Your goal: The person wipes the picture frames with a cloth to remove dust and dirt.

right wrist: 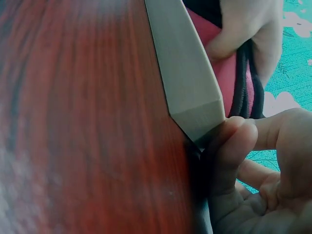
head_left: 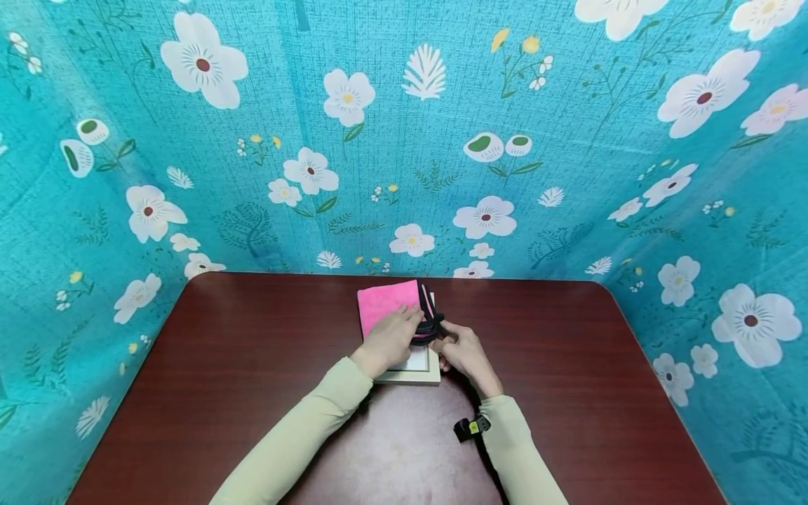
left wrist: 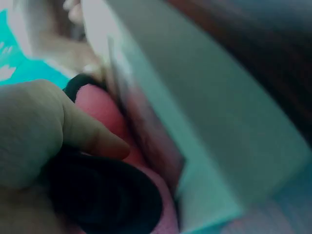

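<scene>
Near the table's far edge lies a pale picture frame, partly covered by a folded pink cloth with black edging. My left hand holds the cloth down against the frame's face. In the left wrist view, its thumb lies over the pink fabric beside a thick black fold. At the frame's right edge is my right hand. Its thumb and a finger pinch the frame's corner in the right wrist view. Much of the picture inside the frame is hidden by the cloth and left hand.
The dark red-brown wooden table extends to both sides. Behind and beside it hangs a turquoise flowered curtain. A black strap with a small yellow-marked device is on the right wrist.
</scene>
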A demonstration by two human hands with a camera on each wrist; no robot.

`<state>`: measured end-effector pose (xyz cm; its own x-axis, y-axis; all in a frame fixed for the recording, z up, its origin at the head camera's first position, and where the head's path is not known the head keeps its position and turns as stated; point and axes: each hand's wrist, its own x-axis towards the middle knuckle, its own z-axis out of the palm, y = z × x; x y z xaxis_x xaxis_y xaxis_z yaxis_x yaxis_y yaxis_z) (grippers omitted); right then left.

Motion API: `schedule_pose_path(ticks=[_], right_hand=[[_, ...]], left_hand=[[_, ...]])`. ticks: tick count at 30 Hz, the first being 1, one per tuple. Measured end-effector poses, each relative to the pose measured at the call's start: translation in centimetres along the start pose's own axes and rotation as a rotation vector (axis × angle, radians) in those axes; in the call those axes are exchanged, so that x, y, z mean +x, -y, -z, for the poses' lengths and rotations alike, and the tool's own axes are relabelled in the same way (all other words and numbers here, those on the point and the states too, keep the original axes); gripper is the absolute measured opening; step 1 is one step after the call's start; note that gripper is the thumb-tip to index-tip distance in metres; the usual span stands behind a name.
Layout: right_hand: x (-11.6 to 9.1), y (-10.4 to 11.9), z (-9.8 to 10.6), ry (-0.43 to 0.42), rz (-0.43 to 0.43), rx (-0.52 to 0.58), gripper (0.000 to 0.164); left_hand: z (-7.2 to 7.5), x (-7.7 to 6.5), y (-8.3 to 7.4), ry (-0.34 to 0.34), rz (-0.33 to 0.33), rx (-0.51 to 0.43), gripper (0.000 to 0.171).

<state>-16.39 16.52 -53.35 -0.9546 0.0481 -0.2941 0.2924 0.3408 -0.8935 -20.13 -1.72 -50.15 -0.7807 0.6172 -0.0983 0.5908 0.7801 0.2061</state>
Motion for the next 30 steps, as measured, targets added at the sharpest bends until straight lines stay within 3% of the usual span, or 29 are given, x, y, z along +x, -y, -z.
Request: schedule_pose_path(ticks=[6,18,30], right_hand=[[0.0,-0.3,0.1,0.003,0.021,-0.009,0.058],[-0.2,-0.5,-0.1,-0.008,0.020,0.001,0.065],[-0.1,-0.3,0.2,-0.014,0.019,-0.012,0.065]], left_hand=[[-0.4,-0.5,-0.5,-0.061,-0.019,0.175,0.072],[-0.9,-1.4,-0.1,-0.083,-0.008,0.219,0.052],[-0.1,-2.1,0.0,-0.073,0.071,0.283,0.044]])
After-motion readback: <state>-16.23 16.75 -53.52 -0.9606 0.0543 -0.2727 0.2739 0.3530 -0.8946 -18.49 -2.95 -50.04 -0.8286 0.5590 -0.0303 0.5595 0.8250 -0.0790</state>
